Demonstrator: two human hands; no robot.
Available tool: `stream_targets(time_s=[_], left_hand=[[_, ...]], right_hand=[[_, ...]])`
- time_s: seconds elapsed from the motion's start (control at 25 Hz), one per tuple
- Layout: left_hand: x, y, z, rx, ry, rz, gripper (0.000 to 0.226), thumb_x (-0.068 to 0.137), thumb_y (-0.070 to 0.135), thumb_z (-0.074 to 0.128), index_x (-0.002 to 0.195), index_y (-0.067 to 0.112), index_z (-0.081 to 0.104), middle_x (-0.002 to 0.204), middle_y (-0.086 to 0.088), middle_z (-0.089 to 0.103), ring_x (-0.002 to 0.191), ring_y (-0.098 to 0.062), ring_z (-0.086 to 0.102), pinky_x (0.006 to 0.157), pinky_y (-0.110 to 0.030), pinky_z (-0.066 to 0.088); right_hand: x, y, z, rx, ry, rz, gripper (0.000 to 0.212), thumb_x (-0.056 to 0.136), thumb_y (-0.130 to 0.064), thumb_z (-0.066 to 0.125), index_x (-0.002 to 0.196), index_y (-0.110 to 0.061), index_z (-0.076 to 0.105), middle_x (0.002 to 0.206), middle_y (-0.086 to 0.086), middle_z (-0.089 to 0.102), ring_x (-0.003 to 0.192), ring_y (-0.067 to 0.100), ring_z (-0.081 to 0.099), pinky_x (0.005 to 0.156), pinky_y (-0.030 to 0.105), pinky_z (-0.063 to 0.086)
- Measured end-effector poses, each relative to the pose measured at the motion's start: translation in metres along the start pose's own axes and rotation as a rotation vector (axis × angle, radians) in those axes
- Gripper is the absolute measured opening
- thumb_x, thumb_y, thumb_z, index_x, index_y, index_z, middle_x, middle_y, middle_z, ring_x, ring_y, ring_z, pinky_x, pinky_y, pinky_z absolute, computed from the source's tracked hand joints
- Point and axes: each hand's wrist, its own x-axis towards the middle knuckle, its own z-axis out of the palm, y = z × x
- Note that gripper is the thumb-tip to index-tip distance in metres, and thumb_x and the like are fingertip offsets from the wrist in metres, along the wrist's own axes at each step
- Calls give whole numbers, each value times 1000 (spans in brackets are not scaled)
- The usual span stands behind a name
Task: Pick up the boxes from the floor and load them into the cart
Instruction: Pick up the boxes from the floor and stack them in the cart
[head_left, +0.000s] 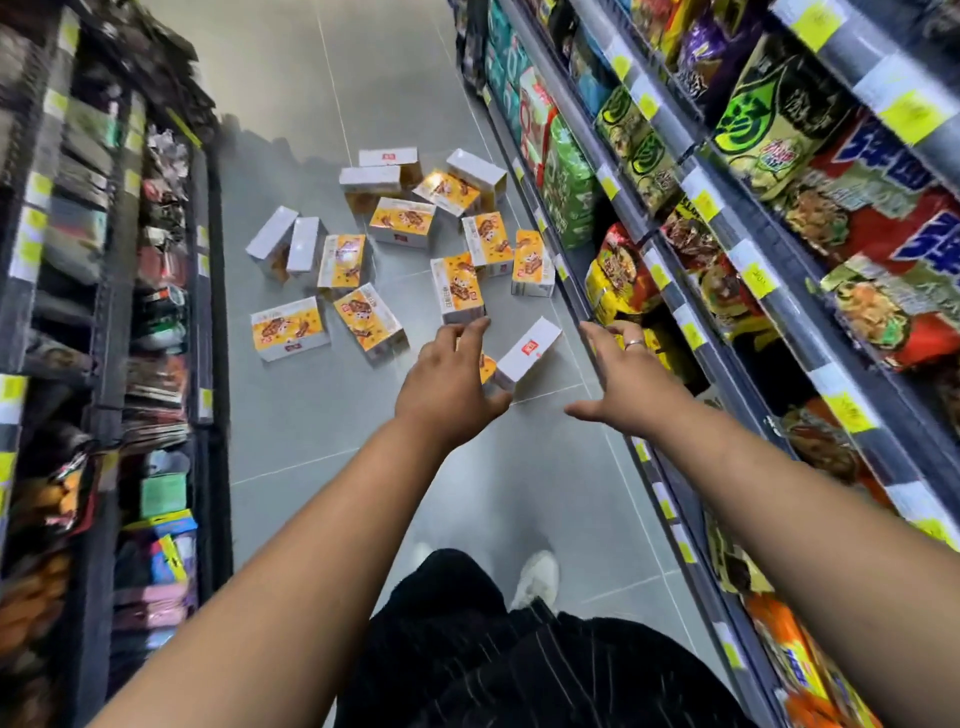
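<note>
Several yellow-and-white boxes lie scattered on the grey tiled floor (311, 415) of a shop aisle. The nearest box (530, 351) shows its white side with a red mark. Both my arms reach down toward it. My left hand (449, 376) hovers at its left end with fingers spread, partly covering another box beneath. My right hand (623, 374), wearing a ring, is spread to the right of it and holds nothing. Another box (460, 288) stands just beyond my left fingertips. No cart is in view.
Shelves of noodle packets (779, 208) line the right side close to my right hand. Dark shelves of small goods (104, 312) line the left. My legs and a white shoe (537, 579) are on the floor below my arms.
</note>
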Motion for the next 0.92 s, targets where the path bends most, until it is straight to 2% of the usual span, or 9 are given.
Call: stream_targets(time_s=[0.32,0.52,0.76,0.92], left_hand=[[153,-30,35,-17,-111,-74,91,78,48,71,151,24,21,145,-10,34,131,-32,38,103,-45,41],[245,-55,62,-9,-156,-79,90,80,45,71,152,22,21,147,-10,32,131,-31,36,102,-40,38],[340,-87,134,-30,-190,-177,89,79,45,71,150,18,26,147,-14,32,132,-36,34,106,-44,34],[387,-110,209,-83,-251,-257,93,76,44,74,150,17,25,149,-14,29,134,-38,32,107,-45,34]], right_hand=[[158,24,-15,-132,-112,5,103,71,-47,80,151,-30,17,153,10,13,129,38,40,99,42,43],[254,42,-5,-127,-162,65,103,71,-43,81,151,-26,18,152,12,16,127,41,41,97,42,42],[361,92,43,-187,-275,123,105,73,-39,79,152,-25,12,155,17,13,129,44,37,99,44,40],[441,137,102,-171,-322,76,104,69,-39,82,150,-21,19,151,18,21,130,44,36,104,44,37]])
